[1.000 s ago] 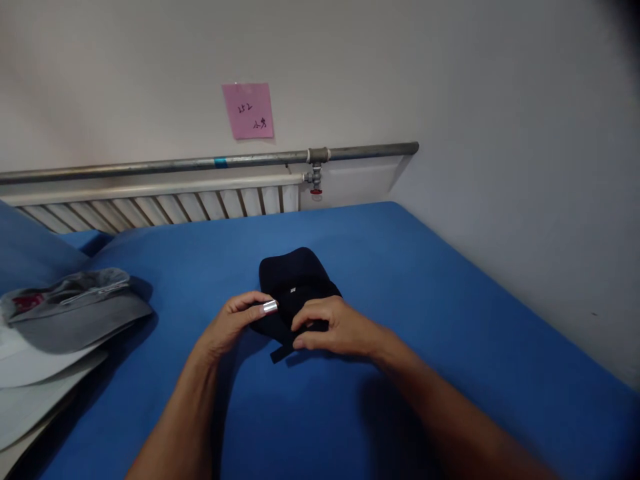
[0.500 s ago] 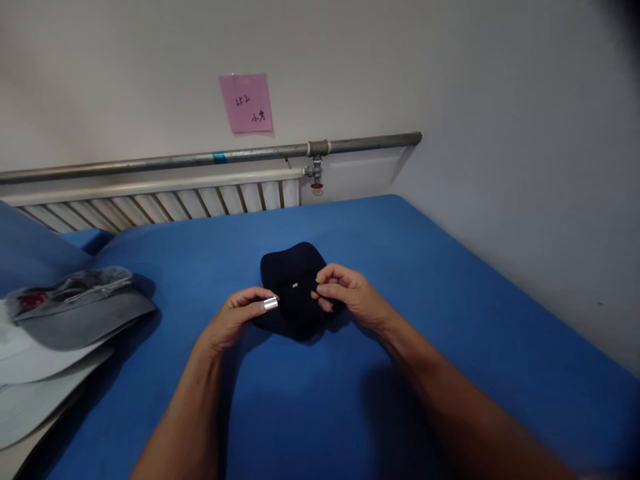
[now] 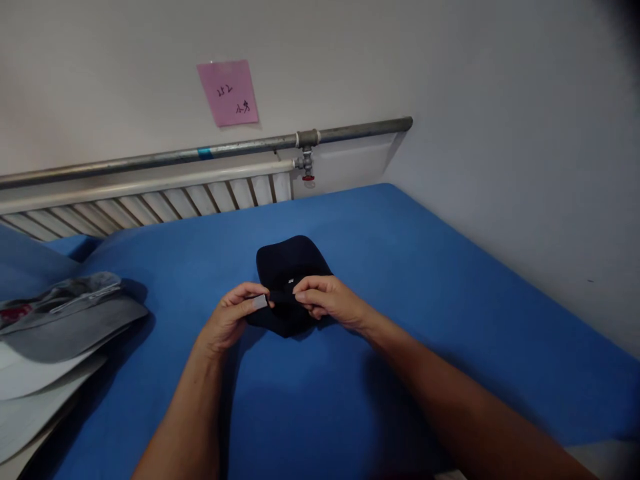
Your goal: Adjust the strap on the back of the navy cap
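A dark navy cap [image 3: 287,267] lies on the blue sheet [image 3: 400,267] in the middle of the view. My left hand [image 3: 231,320] pinches the cap's silver metal buckle [image 3: 259,301] at its left side. My right hand [image 3: 327,301] is closed on the cap's dark strap, fingertips pointing left toward the buckle. Both hands meet over the near edge of the cap, and the strap end is mostly hidden between the fingers.
A grey cap [image 3: 70,313] rests on white sheets [image 3: 35,380] at the left edge. A radiator [image 3: 150,200] and a metal pipe [image 3: 210,152] run along the back wall, under a pink note [image 3: 229,92]. A wall borders the bed on the right.
My right hand brought the loose strap from the near side up over the cap, then left to the buckle held by my left hand. The view shifted slightly.
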Tool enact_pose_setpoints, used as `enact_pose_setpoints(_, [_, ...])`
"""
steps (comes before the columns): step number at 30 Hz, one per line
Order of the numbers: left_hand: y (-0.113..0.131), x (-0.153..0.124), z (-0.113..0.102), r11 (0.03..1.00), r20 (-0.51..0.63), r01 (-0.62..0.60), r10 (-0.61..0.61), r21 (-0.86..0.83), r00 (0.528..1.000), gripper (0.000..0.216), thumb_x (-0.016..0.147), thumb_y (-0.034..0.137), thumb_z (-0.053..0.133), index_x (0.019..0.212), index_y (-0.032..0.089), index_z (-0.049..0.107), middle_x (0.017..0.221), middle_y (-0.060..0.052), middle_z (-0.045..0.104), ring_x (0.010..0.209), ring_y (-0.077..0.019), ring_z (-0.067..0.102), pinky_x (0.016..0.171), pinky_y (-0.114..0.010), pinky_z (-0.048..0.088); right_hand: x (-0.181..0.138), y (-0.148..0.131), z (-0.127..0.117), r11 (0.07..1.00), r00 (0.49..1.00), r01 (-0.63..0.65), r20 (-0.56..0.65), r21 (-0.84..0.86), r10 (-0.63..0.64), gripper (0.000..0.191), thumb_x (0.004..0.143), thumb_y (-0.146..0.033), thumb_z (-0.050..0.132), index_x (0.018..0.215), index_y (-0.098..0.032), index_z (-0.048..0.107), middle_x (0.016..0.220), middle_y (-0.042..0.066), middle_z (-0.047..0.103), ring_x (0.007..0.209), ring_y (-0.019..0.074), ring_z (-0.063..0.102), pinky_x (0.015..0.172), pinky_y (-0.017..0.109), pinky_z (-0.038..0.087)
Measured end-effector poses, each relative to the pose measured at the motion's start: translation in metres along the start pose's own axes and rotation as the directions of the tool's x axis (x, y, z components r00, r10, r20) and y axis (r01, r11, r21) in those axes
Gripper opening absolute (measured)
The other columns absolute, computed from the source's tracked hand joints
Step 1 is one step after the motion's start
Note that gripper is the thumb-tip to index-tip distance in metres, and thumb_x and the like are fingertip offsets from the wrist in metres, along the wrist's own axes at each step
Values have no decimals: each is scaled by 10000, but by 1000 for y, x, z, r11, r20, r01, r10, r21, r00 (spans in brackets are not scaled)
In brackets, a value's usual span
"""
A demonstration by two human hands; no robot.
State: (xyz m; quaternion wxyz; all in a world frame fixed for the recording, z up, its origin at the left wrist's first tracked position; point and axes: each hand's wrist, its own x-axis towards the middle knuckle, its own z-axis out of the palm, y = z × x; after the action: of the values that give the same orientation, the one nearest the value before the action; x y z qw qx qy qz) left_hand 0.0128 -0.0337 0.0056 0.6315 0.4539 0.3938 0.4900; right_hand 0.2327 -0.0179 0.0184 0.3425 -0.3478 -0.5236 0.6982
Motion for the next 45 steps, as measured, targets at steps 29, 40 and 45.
enact_pose_setpoints(29, [-3,3,-1,992,24,95,-98,86,995,210,605,293,834,795,222,779,737,6,728,669,-100,618,668,-194,454,-1,0,2,987,1000,4,26,-163,0,88,768,-253,615,743,-176,649,571,-57,476,482,54,386,460,202,296])
enact_pose_setpoints(40, [-1,2,3,987,37,87,-93,135,995,163,639,280,816,790,231,777,757,11,736,707,-104,628,707,-196,462,-1,5,4,974,998,46,61,-224,-33,106,812,-254,603,823,-175,672,708,-14,612,604,76,514,557,201,388])
enact_pose_setpoints(45, [-1,1,3,985,31,89,-95,146,995,170,609,276,834,767,240,783,729,16,735,694,-96,622,698,-180,461,2,9,3,986,993,-12,112,-164,31,76,792,-230,615,800,-170,662,673,-25,603,588,70,526,580,203,417])
